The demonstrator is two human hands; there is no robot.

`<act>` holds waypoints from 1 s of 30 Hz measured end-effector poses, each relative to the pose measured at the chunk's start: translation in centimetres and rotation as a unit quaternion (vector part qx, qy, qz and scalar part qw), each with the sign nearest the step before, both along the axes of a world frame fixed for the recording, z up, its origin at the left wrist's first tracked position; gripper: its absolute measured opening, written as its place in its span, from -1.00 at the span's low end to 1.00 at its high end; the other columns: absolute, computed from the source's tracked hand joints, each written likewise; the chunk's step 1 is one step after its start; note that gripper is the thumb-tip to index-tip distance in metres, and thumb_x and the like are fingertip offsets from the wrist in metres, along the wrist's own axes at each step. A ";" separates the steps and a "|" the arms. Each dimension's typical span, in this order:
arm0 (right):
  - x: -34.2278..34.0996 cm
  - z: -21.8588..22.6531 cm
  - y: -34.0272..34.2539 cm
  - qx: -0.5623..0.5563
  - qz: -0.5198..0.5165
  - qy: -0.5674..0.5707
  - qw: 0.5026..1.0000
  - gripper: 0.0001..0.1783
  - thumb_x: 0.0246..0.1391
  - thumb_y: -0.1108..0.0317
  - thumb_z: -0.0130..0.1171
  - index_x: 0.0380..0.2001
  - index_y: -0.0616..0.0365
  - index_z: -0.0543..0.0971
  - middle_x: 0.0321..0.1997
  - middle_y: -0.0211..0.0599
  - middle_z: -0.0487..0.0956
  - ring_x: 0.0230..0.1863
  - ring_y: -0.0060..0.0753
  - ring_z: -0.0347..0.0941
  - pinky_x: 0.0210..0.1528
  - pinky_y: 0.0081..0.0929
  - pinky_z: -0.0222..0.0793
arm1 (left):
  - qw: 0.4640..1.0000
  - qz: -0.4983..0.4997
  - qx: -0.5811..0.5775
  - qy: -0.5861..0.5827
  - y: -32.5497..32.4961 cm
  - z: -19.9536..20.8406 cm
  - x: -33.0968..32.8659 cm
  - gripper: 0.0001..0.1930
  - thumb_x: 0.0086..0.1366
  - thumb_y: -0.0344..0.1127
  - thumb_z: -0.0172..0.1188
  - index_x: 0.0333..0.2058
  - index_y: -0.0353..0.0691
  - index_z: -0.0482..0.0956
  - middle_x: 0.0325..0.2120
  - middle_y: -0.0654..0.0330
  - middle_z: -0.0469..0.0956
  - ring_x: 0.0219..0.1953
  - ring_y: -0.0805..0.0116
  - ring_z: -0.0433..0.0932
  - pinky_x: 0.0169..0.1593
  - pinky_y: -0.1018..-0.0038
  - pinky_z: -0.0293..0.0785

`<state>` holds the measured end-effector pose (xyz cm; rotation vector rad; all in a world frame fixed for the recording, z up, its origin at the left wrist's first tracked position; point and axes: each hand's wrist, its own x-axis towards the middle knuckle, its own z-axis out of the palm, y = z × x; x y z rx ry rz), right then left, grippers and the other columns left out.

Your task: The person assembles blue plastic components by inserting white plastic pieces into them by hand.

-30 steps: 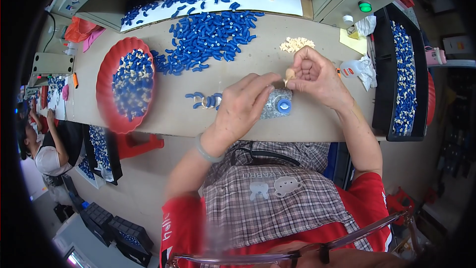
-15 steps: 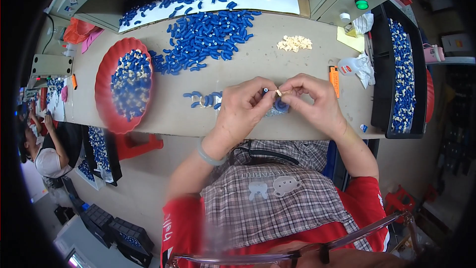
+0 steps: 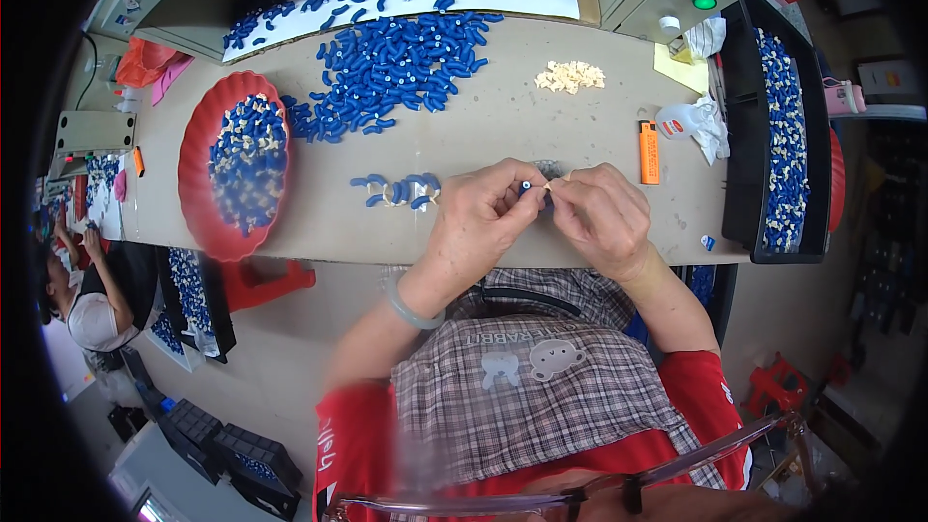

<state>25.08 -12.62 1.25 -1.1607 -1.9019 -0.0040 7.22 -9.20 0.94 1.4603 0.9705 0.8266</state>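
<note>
In front of my chest both hands meet over the table, fingertips together. My left hand (image 3: 486, 213) pinches a short blue curved tube (image 3: 526, 186), its pale round end facing up. A small cream-coloured piece (image 3: 553, 189) sits between the thumb and forefinger of my right hand (image 3: 607, 217), against the blue tube's side. Whether the two are joined cannot be made out. Behind the fingertips shows part of a greyish round object (image 3: 549, 168), mostly hidden. Just left of my left hand lie several blue tubes with cream pieces (image 3: 394, 191) in a short row.
A large pile of blue tubes (image 3: 387, 72) lies farther off, with a small heap of cream pieces (image 3: 570, 76) to its right. A red scalloped tray (image 3: 193, 203) stands left, a black bin (image 3: 744, 135) right. Near that bin are an orange box-like item (image 3: 649, 153) and white bottle (image 3: 679, 120).
My hands have shifted slightly, the right one lower and closer to the left. The round object now shows behind the fingertips instead of below them. The view has moved slightly.
</note>
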 end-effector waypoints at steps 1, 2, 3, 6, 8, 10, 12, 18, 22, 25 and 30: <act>0.1 0.0 -0.1 0.007 -0.007 0.011 1.000 -0.77 -0.21 0.66 0.38 -0.40 0.26 0.61 -0.42 -0.23 0.59 -0.48 -0.28 0.56 -0.49 -0.43 0.49 | 1.000 0.000 -0.002 0.000 -0.1 0.3 0.0 -0.92 0.28 -0.46 0.29 -0.26 -0.30 0.64 -0.57 0.27 0.61 -0.59 0.67 0.46 -0.50 0.64 0.41; 0.3 -0.1 -0.2 0.005 -0.007 0.011 1.000 -0.77 -0.21 0.66 0.38 -0.40 0.26 0.61 -0.42 -0.23 0.59 -0.48 -0.28 0.56 -0.49 -0.43 0.49 | 0.998 0.009 -0.048 -0.034 -0.1 0.8 0.0 -0.90 0.29 -0.46 0.28 -0.23 -0.31 0.65 -0.53 0.28 0.63 -0.57 0.65 0.48 -0.48 0.64 0.43; 0.7 0.0 -0.4 0.008 -0.011 0.009 1.000 -0.77 -0.22 0.66 0.38 -0.41 0.25 0.60 -0.43 -0.23 0.58 -0.49 -0.28 0.55 -0.50 -0.44 0.48 | 0.993 0.018 -0.095 -0.069 -0.2 1.0 0.1 -0.88 0.31 -0.46 0.26 -0.20 -0.32 0.66 -0.50 0.28 0.65 -0.55 0.64 0.49 -0.45 0.64 0.46; 1.6 -0.7 -0.9 0.002 -0.015 -0.006 1.000 -0.77 -0.23 0.66 0.39 -0.43 0.24 0.60 -0.44 -0.24 0.57 -0.50 -0.29 0.54 -0.51 -0.44 0.47 | 0.994 -0.002 -0.089 -0.069 0.5 0.4 -1.2 -0.81 0.35 -0.47 0.22 -0.09 -0.34 0.65 -0.38 0.25 0.68 -0.49 0.61 0.52 -0.38 0.64 0.51; 1.9 -1.3 -1.3 -0.008 -0.015 -0.018 1.000 -0.77 -0.23 0.66 0.40 -0.44 0.24 0.60 -0.44 -0.25 0.57 -0.50 -0.30 0.54 -0.50 -0.45 0.47 | 0.992 0.002 -0.094 -0.086 0.7 0.3 -1.7 -0.79 0.36 -0.48 0.19 -0.06 -0.35 0.65 -0.32 0.22 0.68 -0.45 0.60 0.53 -0.35 0.64 0.52; 2.0 -2.0 -1.5 -0.012 -0.005 -0.035 0.999 -0.77 -0.24 0.64 0.42 -0.44 0.24 0.60 -0.44 -0.28 0.56 -0.49 -0.32 0.54 -0.50 -0.45 0.47 | 0.990 0.007 -0.098 -0.103 0.7 0.4 -1.9 -0.77 0.37 -0.50 0.16 -0.03 -0.35 0.64 -0.27 0.19 0.68 -0.42 0.59 0.54 -0.32 0.63 0.53; 2.2 -2.6 -1.5 -0.016 -0.003 -0.041 0.999 -0.78 -0.24 0.63 0.42 -0.45 0.24 0.60 -0.43 -0.29 0.56 -0.49 -0.33 0.53 -0.50 -0.45 0.47 | 0.989 0.006 -0.096 -0.112 0.6 0.4 -2.1 -0.74 0.39 -0.53 0.10 0.01 -0.35 0.63 -0.20 0.17 0.66 -0.38 0.57 0.54 -0.28 0.62 0.54; 2.3 -2.9 -1.4 -0.008 0.027 -0.065 0.997 -0.81 -0.22 0.59 0.41 -0.45 0.24 0.62 -0.42 -0.30 0.55 -0.47 -0.36 0.52 -0.50 -0.46 0.47 | 0.984 -0.005 -0.140 -0.106 0.4 0.6 -2.2 -0.72 0.40 -0.55 0.07 0.05 -0.37 0.57 -0.19 0.15 0.66 -0.35 0.55 0.57 -0.22 0.59 0.57; 2.5 -2.7 -1.5 -0.017 0.049 -0.087 0.995 -0.79 -0.22 0.55 0.37 -0.40 0.25 0.64 -0.40 -0.30 0.55 -0.45 -0.36 0.53 -0.48 -0.46 0.48 | 0.984 -0.011 -0.143 -0.107 0.4 0.0 -2.5 -0.76 0.41 -0.54 0.07 0.01 -0.37 0.56 -0.20 0.14 0.67 -0.32 0.54 0.59 -0.20 0.58 0.58; 2.8 -2.6 -1.5 -0.019 0.066 -0.110 0.992 -0.76 -0.22 0.52 0.33 -0.36 0.25 0.65 -0.38 -0.30 0.56 -0.44 -0.36 0.53 -0.46 -0.45 0.49 | 0.984 -0.019 -0.137 -0.115 0.4 0.0 -2.5 -0.79 0.41 -0.54 0.09 -0.03 -0.38 0.57 -0.21 0.13 0.68 -0.31 0.53 0.61 -0.19 0.58 0.58; 3.0 -2.2 -1.4 -0.020 0.070 -0.116 0.991 -0.76 -0.22 0.51 0.33 -0.35 0.25 0.65 -0.36 -0.30 0.57 -0.43 -0.37 0.54 -0.46 -0.46 0.49 | 0.981 -0.015 -0.158 -0.114 0.1 0.3 -2.3 -0.80 0.39 -0.52 0.16 -0.04 -0.40 0.58 -0.19 0.08 0.68 -0.29 0.49 0.63 -0.17 0.58 0.59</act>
